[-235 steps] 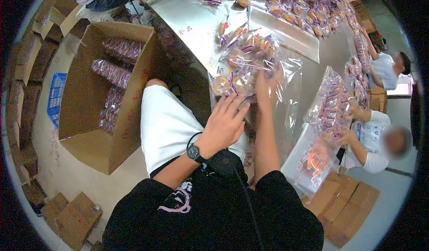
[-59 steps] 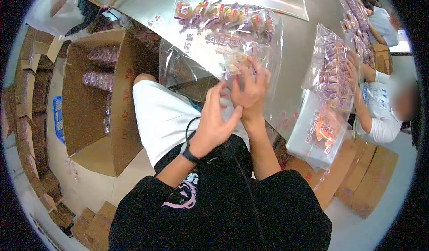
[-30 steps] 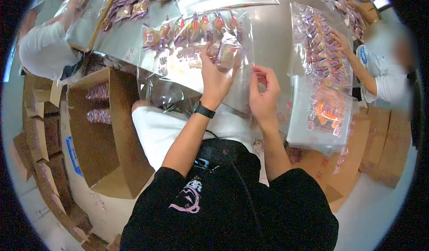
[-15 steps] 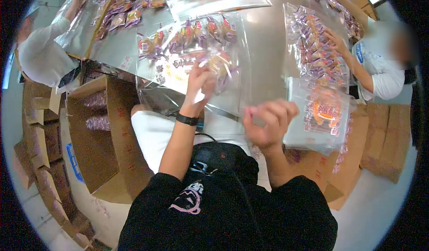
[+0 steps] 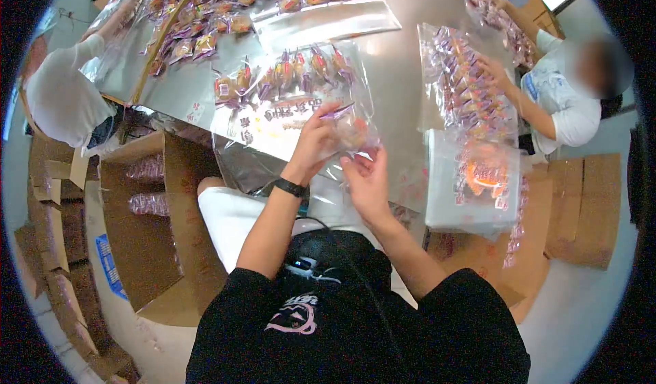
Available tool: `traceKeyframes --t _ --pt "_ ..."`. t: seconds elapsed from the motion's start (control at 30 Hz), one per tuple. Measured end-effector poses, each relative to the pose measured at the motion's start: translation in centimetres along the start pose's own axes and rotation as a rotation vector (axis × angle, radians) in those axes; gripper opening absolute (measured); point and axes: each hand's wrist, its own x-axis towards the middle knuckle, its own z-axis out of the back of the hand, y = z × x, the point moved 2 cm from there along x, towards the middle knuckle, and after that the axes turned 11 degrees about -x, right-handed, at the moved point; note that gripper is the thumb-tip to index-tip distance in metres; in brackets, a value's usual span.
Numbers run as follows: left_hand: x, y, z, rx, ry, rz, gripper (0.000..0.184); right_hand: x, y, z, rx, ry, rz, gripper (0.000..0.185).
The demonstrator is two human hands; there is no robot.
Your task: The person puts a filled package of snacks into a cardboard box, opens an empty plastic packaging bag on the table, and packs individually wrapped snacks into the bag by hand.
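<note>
A large clear bag (image 5: pixel 273 111) with printing lies over the table edge, a row of wrapped snacks (image 5: pixel 283 73) inside its far end. My left hand (image 5: pixel 316 145), with a dark watch on the wrist, holds a single wrapped snack (image 5: pixel 353 132) above the bag's right part. My right hand (image 5: pixel 369 179) pinches at the lower edge of the same snack's wrapper, its fingers bent. The two hands are close together but apart.
Loose snacks (image 5: pixel 232 22) and a metal tray (image 5: pixel 328 25) lie at the back. A stack of printed bags (image 5: pixel 471 186) is at right, beside a filled bag (image 5: pixel 471 83) that a co-worker (image 5: pixel 567 104) touches. An open carton (image 5: pixel 198 213) stands left; another person (image 5: pixel 65 97) is farther left.
My right hand has moved left and up from beside the bag stack to the wrapped snack. My left hand has shifted slightly right with the snack, which is now clearer to see.
</note>
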Motion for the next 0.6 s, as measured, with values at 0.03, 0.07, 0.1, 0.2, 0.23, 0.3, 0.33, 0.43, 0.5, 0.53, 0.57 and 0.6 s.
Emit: traceKeyframes --t 0.03,0.07,0.1,0.2,0.23,0.3,0.33,0.43,0.5,0.53,0.57,0.6 --pt "0.0 0.3 -0.8 -0.009 -0.069 0.019 0.058 1.1 0.9 0.2 0.089 0.032 0.037 0.072" --pt "0.4 0.2 -0.9 0.173 -0.037 -0.027 0.055 1.9 1.9 0.1 0.178 0.068 0.065 0.068" --pt "0.6 0.4 -0.9 0.352 -0.015 -0.069 0.053 2.0 2.8 0.2 0.211 0.009 0.030 0.062" --pt "0.6 -0.6 -2.6 0.954 -0.161 -0.220 0.035 2.9 5.4 -0.8 0.281 -0.120 -0.078 0.048" --pt "0.5 -1.1 -3.7 1.091 -0.171 -0.601 0.032 3.4 5.1 -1.0 0.277 -0.150 -0.123 0.046" --pt "0.8 -2.6 -6.0 1.405 -0.157 -0.996 0.029 4.6 4.5 -1.6 0.369 -0.111 -0.069 0.046" --pt "1.4 -3.5 -6.8 1.603 -0.141 -0.998 0.029 4.7 3.8 -2.0 0.371 -0.148 -0.149 0.050" --pt "3.5 -4.6 -7.2 1.905 -0.088 -1.086 0.030 4.7 4.1 -3.3 0.420 -0.239 -0.316 0.041" --pt "4.9 -4.1 -6.0 2.140 -0.107 -1.065 0.031 4.8 3.6 -3.2 0.357 -0.252 -0.304 0.044" --pt "5.2 -4.1 -5.8 2.062 -0.085 -0.873 0.032 5.1 3.0 -3.1 0.325 -0.264 -0.297 0.045" --pt "5.3 -3.8 -5.6 1.968 -0.060 -0.681 0.033 5.3 1.6 -2.7 0.155 -0.318 -0.160 0.046" --pt "5.5 -3.7 -5.3 1.866 -0.037 -0.498 0.035 5.8 -0.3 -2.7 -0.017 -0.366 -0.019 0.047"
